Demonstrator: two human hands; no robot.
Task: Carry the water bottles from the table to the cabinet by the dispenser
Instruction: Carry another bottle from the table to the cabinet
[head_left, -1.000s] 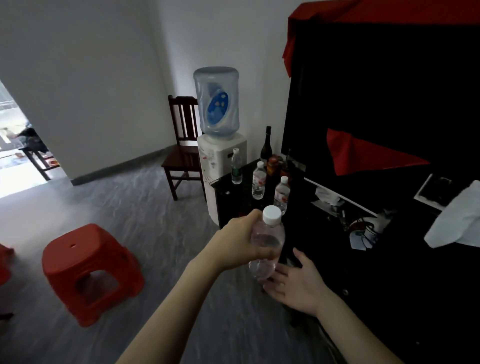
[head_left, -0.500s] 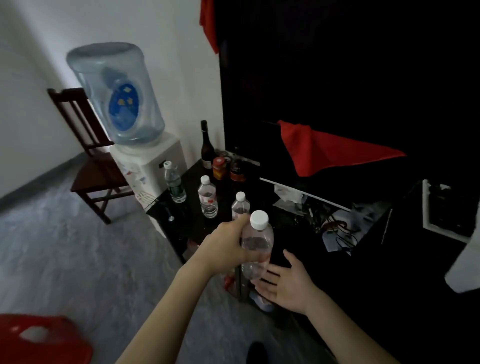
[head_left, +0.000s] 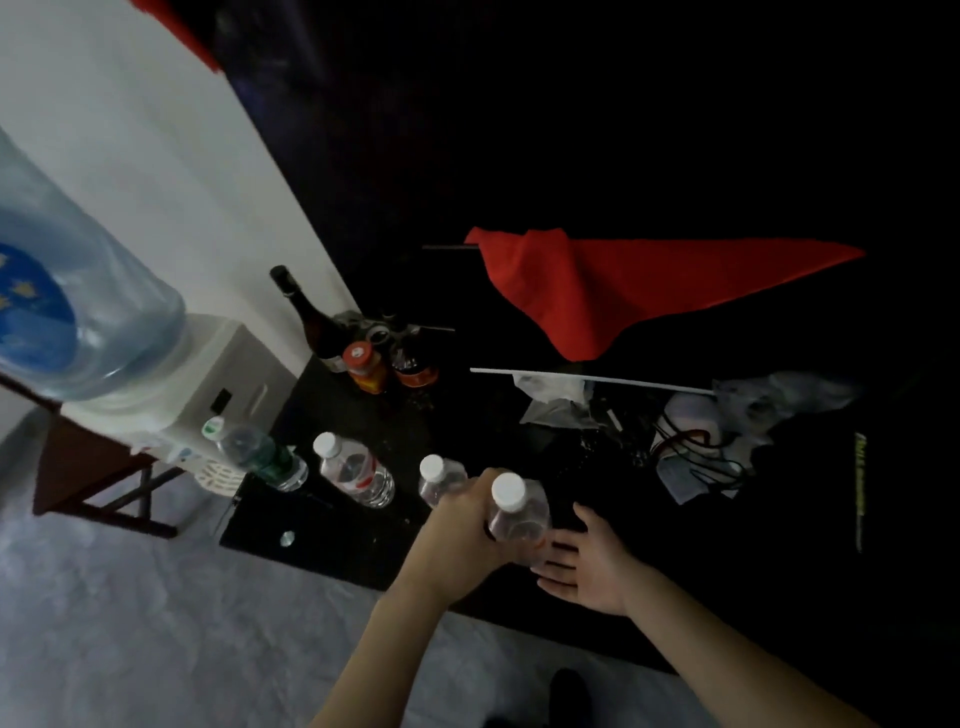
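Clear plastic water bottle (head_left: 518, 519) sits gripped in the left hand (head_left: 462, 530), right hand (head_left: 587, 564) spread open beneath; best lowered upright onto the black cabinet (head_left: 322, 540) just beside the standing bottle (head_left: 439, 480).

I have walked up to the black cabinet (head_left: 332, 540) and now look down on its top. My left hand (head_left: 462, 535) has brought the water bottle (head_left: 517, 517) over it, beside the bottle (head_left: 441, 480) at ten o'clock. The red stool and doorway have dropped out of view.
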